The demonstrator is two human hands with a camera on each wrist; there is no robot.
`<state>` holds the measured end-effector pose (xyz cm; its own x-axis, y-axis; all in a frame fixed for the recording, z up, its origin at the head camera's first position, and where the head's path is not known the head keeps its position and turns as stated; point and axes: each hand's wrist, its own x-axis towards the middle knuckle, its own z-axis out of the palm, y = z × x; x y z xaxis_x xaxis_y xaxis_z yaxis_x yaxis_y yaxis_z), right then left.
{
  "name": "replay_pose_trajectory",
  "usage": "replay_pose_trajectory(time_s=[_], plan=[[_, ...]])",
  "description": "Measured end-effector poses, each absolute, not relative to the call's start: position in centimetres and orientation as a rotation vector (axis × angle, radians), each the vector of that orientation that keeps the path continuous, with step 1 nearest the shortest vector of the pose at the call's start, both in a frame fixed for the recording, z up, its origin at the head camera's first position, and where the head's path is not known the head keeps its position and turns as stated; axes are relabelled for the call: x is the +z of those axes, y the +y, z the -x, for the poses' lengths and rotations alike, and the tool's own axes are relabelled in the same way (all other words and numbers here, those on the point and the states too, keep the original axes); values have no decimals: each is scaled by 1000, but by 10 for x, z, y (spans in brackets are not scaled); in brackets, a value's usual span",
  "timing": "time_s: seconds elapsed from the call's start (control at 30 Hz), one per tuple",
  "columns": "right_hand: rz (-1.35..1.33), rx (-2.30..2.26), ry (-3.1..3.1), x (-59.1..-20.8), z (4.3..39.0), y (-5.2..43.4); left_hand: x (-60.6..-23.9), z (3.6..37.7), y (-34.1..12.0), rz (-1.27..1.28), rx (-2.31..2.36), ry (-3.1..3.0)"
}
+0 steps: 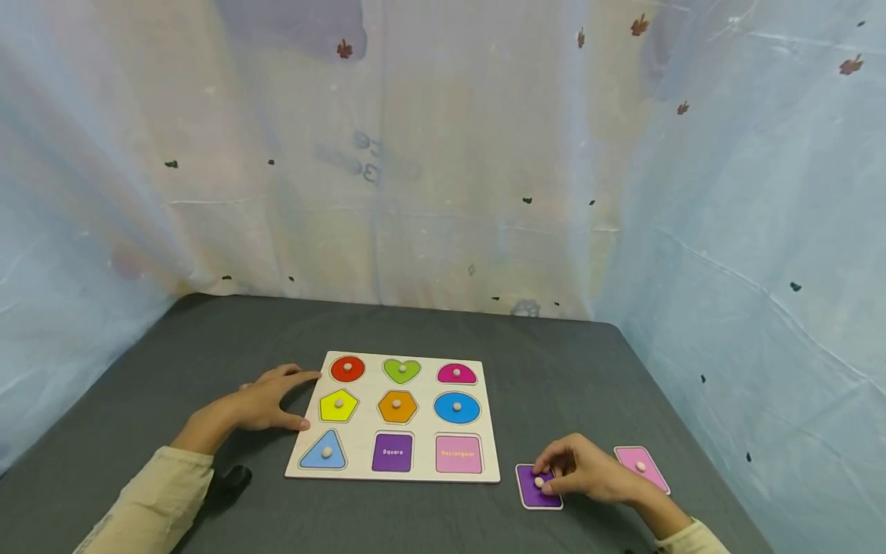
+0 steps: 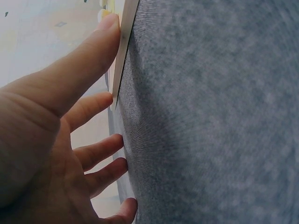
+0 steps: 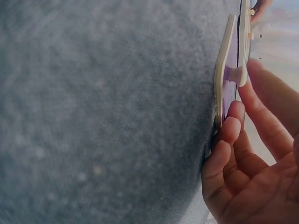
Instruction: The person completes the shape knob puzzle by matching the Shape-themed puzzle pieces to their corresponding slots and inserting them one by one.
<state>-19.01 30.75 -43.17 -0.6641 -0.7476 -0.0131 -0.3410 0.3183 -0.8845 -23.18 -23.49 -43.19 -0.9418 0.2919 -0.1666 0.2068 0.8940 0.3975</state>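
A wooden shape puzzle board (image 1: 422, 362) lies on the grey table. Several knobbed pieces sit in it; the purple slot marked "Square" (image 1: 391, 452) and the pink slot marked "Rectangular" (image 1: 458, 454) show no knobs. My left hand (image 1: 291, 396) rests flat beside the board, its straight fingers (image 2: 100, 39) touching the board's left edge (image 2: 124, 46). To the right of the board, a purple square piece (image 1: 536, 492) lies on the table. My right hand (image 1: 581, 469) is curled over it, and its fingers (image 3: 236, 121) pinch the small knob (image 3: 237, 74) on the purple square piece (image 3: 229, 88).
A pink rectangular piece (image 1: 641, 467) lies just right of my right hand. A small dark object (image 1: 231, 481) sits by my left sleeve. Pale plastic sheeting (image 1: 443, 154) walls the table on three sides. The table's right edge (image 1: 664, 385) is close to the pieces.
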Motion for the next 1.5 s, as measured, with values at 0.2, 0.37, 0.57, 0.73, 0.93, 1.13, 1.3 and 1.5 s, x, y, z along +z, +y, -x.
replay_pose_trajectory(time_s=[0.2, 0.37, 0.57, 0.73, 0.93, 1.13, 1.3, 1.5], plan=[[992, -1271, 2207, -431, 190, 307, -432, 233, -234, -385, 554, 2840], [1022, -1257, 2233, -432, 190, 306, -434, 234, -236, -399, 551, 2844], [1024, -1236, 2263, -433, 190, 304, -433, 232, -236, -395, 560, 2844], [1033, -1226, 2279, -433, 190, 303, -433, 232, -235, -388, 558, 2841], [1048, -1221, 2294, -434, 190, 302, -433, 233, -237, -403, 559, 2841], [1041, -1233, 2279, -434, 189, 302, -433, 233, -237, -412, 567, 2842], [1043, -1214, 2294, -432, 190, 302, -434, 233, -238, -411, 559, 2841], [1036, -1215, 2343, -427, 192, 299, -434, 234, -238, -419, 548, 2859]])
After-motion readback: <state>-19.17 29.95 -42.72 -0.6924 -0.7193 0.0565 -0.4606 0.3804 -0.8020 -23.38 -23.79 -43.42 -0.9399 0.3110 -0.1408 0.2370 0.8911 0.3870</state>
